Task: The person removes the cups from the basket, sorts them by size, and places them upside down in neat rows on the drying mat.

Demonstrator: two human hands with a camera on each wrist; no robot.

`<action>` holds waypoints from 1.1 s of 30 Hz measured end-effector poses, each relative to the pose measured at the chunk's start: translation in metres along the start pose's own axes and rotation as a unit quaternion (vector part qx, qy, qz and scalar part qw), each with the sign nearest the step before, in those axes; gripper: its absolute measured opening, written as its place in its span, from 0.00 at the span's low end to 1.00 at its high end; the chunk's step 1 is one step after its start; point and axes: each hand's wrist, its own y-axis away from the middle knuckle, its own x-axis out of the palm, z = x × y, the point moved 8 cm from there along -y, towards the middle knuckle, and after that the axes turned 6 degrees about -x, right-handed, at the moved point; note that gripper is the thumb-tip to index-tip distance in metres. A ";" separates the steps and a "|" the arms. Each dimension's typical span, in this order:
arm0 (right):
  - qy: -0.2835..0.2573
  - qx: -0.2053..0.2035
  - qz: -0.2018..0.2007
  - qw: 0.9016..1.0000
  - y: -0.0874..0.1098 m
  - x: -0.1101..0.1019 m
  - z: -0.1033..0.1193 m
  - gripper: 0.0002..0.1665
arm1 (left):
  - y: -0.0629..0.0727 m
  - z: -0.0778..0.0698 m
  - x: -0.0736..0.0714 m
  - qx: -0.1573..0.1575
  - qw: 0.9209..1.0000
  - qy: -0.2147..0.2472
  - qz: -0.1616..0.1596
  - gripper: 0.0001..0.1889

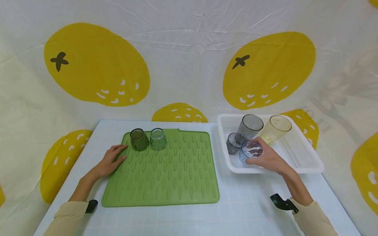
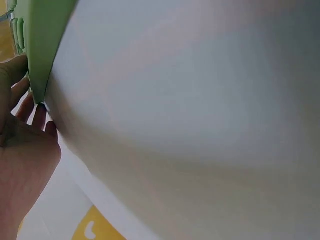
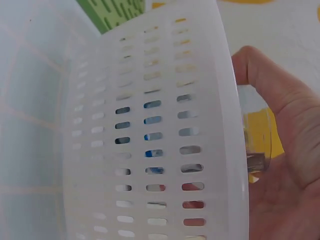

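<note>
In the head view my right hand (image 1: 267,157) grips a small clear bluish glass (image 1: 246,152) over the front part of a white plastic basket (image 1: 274,170). Seen from the right wrist, the basket's slotted wall (image 3: 165,130) hides most of the glass and the fingertips. My left hand (image 1: 110,160) rests at the left edge of a green drying mat (image 1: 174,170), its fingers touching the border. The left wrist view has that hand (image 2: 25,130) against the mat's edge (image 2: 45,50). Two small glasses, one dark green (image 1: 138,140) and one light green (image 1: 158,139), stand upside down on the mat's back left.
Also in the basket are a small grey glass (image 1: 234,144), a tall grey glass (image 1: 250,126) and a tall yellow glass (image 1: 274,129). A pale cloth (image 1: 236,206) covers the table. A white curtain (image 1: 189,72) with yellow fruit prints hangs behind.
</note>
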 end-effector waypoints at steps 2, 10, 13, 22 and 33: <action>-0.004 -0.003 -0.016 1.000 0.001 -0.003 0.001 0.39 | 0.000 -0.001 0.000 0.003 1.000 0.001 -0.001 0.24; -0.059 -0.005 -0.073 0.996 0.005 -0.005 0.002 0.37 | 0.002 -0.005 -0.001 0.021 1.000 -0.004 -0.014 0.23; -0.092 -0.017 -0.090 0.992 0.004 -0.003 0.004 0.36 | 0.001 -0.004 -0.001 0.007 1.000 -0.003 -0.005 0.23; -0.118 -0.039 -0.140 0.982 0.000 -0.002 0.015 0.36 | 0.000 -0.003 0.000 -0.022 1.000 -0.002 0.017 0.24; -0.179 -0.050 -0.161 0.969 -0.004 -0.003 0.026 0.38 | 0.000 -0.008 -0.003 -0.040 0.999 0.013 0.034 0.26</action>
